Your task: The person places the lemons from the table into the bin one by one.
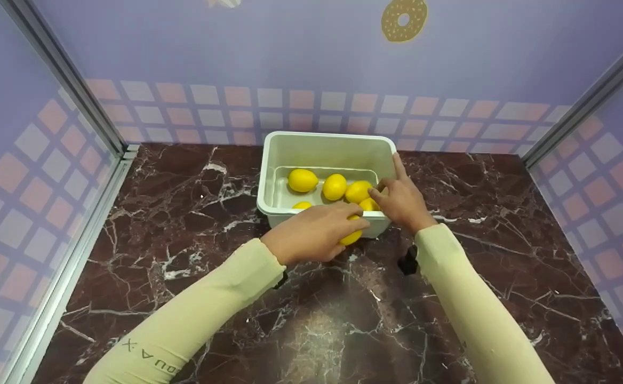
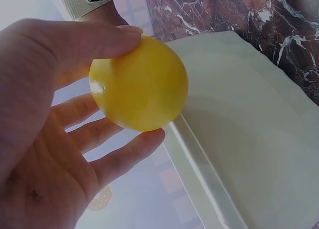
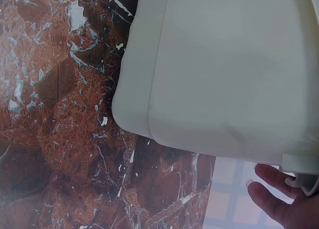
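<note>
My left hand holds a yellow lemon just outside the near wall of a white plastic bin. In the left wrist view the thumb lies on top of the lemon, and the fingertips touch it from below. My right hand grips the bin's right rim near the front corner, with the thumb over the inside. Two fingers of the right hand extend beside the outer wall in the right wrist view. Several lemons lie on the bin floor; the near wall and left hand partly hide some.
The bin stands on a dark red marbled tabletop near its back edge. Behind it rises a purple wall panel with a tile pattern. Side panels with metal frame posts border the table left and right.
</note>
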The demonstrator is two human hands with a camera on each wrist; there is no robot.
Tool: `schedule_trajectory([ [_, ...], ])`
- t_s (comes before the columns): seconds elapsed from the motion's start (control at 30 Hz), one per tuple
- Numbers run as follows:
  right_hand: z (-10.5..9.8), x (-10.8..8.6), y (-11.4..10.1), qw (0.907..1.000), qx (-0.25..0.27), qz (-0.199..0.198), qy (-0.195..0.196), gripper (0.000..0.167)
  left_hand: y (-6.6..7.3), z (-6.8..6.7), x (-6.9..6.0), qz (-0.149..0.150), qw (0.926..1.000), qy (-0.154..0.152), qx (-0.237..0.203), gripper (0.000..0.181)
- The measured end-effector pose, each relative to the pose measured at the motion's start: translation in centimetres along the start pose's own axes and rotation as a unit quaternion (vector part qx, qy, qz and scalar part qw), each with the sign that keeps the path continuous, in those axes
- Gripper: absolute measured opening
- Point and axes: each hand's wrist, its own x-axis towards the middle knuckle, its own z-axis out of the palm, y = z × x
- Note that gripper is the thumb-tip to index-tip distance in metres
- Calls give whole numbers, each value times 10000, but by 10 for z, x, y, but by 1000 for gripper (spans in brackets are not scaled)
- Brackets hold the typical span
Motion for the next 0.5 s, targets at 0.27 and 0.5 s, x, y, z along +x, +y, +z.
schedule_trajectory([
  [0.27, 0, 0, 1, 10000, -28, -38, 17, 33, -2, -4, 2, -96, 9999, -141, -28, 48],
  [0.5, -1, 0, 1, 10000, -10, -29, -19, 34, -6, -5, 5, -199, 9995, -237, -79, 53],
])
